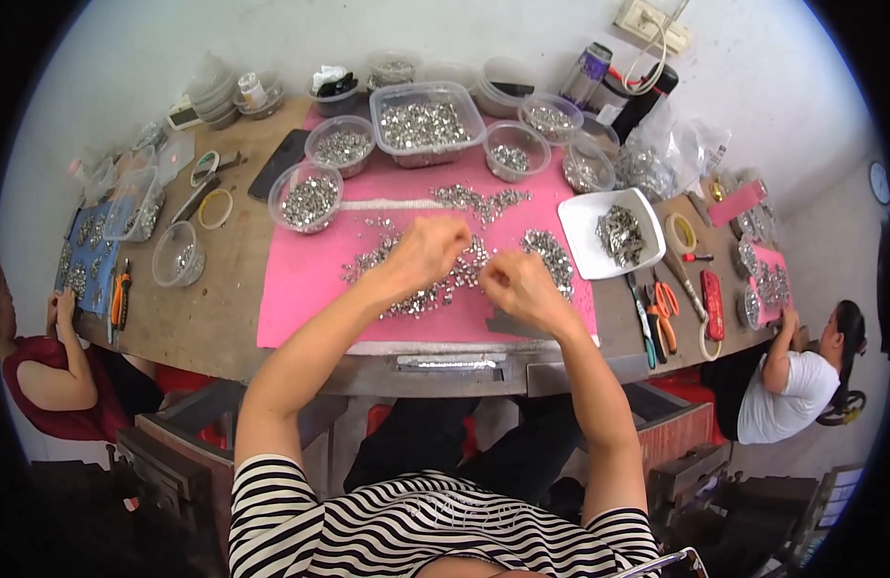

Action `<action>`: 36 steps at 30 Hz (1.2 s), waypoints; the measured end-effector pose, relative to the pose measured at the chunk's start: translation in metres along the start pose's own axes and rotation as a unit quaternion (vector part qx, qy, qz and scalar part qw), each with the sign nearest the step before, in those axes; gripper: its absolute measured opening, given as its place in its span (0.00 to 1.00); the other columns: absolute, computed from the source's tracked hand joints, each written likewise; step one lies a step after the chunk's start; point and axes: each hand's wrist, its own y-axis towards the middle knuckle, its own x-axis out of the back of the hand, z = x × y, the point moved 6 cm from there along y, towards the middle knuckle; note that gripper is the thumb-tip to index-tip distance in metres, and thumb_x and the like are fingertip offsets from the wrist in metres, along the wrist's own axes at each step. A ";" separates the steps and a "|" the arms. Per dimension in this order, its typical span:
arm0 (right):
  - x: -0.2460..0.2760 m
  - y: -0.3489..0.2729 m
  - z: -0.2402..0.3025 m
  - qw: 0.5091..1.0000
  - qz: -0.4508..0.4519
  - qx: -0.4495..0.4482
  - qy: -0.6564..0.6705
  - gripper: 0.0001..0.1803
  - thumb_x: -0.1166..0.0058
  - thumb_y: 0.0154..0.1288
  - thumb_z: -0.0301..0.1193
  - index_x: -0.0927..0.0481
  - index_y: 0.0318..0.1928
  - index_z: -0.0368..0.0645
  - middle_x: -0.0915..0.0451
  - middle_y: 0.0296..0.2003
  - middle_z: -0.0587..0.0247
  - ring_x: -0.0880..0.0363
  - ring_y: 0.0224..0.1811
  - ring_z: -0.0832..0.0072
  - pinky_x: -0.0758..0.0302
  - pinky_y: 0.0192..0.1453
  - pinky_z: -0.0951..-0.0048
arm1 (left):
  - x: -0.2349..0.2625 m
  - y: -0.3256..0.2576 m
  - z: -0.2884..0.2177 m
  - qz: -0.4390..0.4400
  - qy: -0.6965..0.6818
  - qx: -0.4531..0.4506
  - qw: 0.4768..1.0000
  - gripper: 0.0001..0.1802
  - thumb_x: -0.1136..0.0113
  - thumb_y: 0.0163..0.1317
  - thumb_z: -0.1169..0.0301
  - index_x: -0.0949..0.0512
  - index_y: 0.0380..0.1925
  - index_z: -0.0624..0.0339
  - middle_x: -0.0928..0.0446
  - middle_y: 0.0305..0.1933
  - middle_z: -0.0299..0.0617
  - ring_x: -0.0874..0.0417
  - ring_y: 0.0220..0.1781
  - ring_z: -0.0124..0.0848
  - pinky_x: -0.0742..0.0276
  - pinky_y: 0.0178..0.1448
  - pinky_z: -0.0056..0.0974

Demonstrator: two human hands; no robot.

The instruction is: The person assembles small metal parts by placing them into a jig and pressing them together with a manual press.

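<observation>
My right hand [525, 287], fingers curled inward, is over the near part of the pink mat [305, 289]. My left hand [427, 252], fingers bent, is slightly farther off, to its left. Cannot tell whether either pinches anything. Small silver pieces [421, 301] lie scattered on the mat around both. White dish [580, 229] to the right; beyond, clear rectangular tub [430, 156], well filled.

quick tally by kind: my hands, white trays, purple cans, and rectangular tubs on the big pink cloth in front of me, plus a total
Your left hand and right hand: 2
White tray: 1
Purple can: 1
Rectangular tub: 1
Total: 5
</observation>
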 end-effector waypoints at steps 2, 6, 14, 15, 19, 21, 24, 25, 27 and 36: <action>-0.011 -0.031 0.007 0.994 0.060 -0.015 0.088 0.06 0.37 0.61 0.29 0.16 0.35 0.40 0.19 0.30 0.55 0.20 0.36 0.60 0.31 0.49 0.58 | -0.017 -0.035 -0.035 0.105 0.054 -0.113 0.987 0.05 0.34 0.60 0.75 0.19 0.35 0.62 0.19 0.34 0.49 0.17 0.37 0.46 0.23 0.46 0.48; -0.021 -0.061 0.014 1.000 0.020 0.000 -0.020 0.06 0.33 0.59 0.28 0.16 0.33 0.39 0.18 0.30 0.59 0.20 0.33 0.63 0.31 0.41 0.62 | -0.039 -0.079 -0.048 0.124 0.092 -0.101 0.983 0.05 0.34 0.61 0.76 0.19 0.37 0.59 0.20 0.37 0.43 0.18 0.43 0.41 0.29 0.56 0.47; -0.020 -0.075 0.008 0.997 -0.030 -0.039 0.064 0.04 0.33 0.61 0.29 0.13 0.37 0.46 0.20 0.30 0.61 0.21 0.38 0.63 0.34 0.48 0.60 | -0.024 -0.092 -0.051 0.083 0.025 -0.014 0.996 0.10 0.41 0.63 0.80 0.20 0.43 0.57 0.18 0.40 0.41 0.17 0.49 0.37 0.36 0.60 0.45; -0.020 -0.073 0.015 0.999 -0.045 -0.009 0.028 0.04 0.33 0.61 0.28 0.13 0.37 0.43 0.20 0.30 0.61 0.21 0.36 0.63 0.33 0.44 0.60 | -0.023 -0.094 -0.049 0.076 0.025 -0.013 0.997 0.10 0.40 0.62 0.79 0.20 0.43 0.58 0.18 0.40 0.41 0.17 0.47 0.37 0.36 0.59 0.45; -0.022 -0.074 0.021 0.996 -0.078 0.034 -0.042 0.06 0.33 0.61 0.26 0.15 0.38 0.40 0.22 0.30 0.62 0.22 0.34 0.63 0.33 0.40 0.60 | -0.028 -0.099 -0.046 0.060 0.035 -0.029 0.997 0.09 0.38 0.61 0.79 0.19 0.42 0.58 0.19 0.37 0.40 0.17 0.43 0.38 0.36 0.58 0.45; -0.020 -0.079 0.025 0.997 -0.070 0.027 -0.017 0.05 0.34 0.63 0.26 0.16 0.38 0.41 0.22 0.31 0.62 0.23 0.35 0.64 0.34 0.44 0.61 | -0.027 -0.102 -0.047 0.053 0.051 -0.038 0.997 0.09 0.37 0.61 0.79 0.19 0.41 0.58 0.20 0.36 0.40 0.18 0.42 0.38 0.36 0.58 0.45; -0.011 -0.092 0.036 0.996 -0.070 0.007 0.053 0.04 0.36 0.64 0.24 0.17 0.38 0.40 0.21 0.34 0.61 0.23 0.37 0.63 0.33 0.47 0.62 | -0.027 -0.104 -0.047 0.036 0.076 -0.044 0.995 0.08 0.36 0.60 0.78 0.19 0.40 0.57 0.21 0.36 0.40 0.19 0.42 0.38 0.37 0.58 0.45; -0.010 -0.097 0.038 0.992 -0.077 -0.006 0.098 0.03 0.36 0.64 0.23 0.18 0.38 0.39 0.21 0.35 0.61 0.22 0.38 0.63 0.31 0.47 0.63 | -0.027 -0.105 -0.047 0.026 0.086 -0.041 0.995 0.08 0.35 0.60 0.78 0.19 0.39 0.57 0.22 0.35 0.40 0.20 0.42 0.38 0.37 0.58 0.45; -0.014 -0.109 0.039 0.990 -0.090 -0.009 0.110 0.04 0.37 0.64 0.21 0.18 0.38 0.37 0.19 0.36 0.58 0.20 0.40 0.62 0.28 0.49 0.63 | -0.027 -0.105 -0.050 0.018 0.099 -0.030 0.995 0.07 0.35 0.60 0.77 0.18 0.38 0.57 0.22 0.36 0.40 0.20 0.43 0.38 0.37 0.58 0.46; -0.025 -0.117 0.043 0.985 -0.136 0.017 0.103 0.06 0.36 0.61 0.19 0.18 0.38 0.37 0.19 0.38 0.58 0.22 0.41 0.59 0.26 0.48 0.62 | -0.026 -0.105 -0.059 -0.005 0.143 -0.019 0.990 0.04 0.31 0.59 0.73 0.17 0.33 0.56 0.24 0.35 0.38 0.20 0.42 0.36 0.38 0.59 0.48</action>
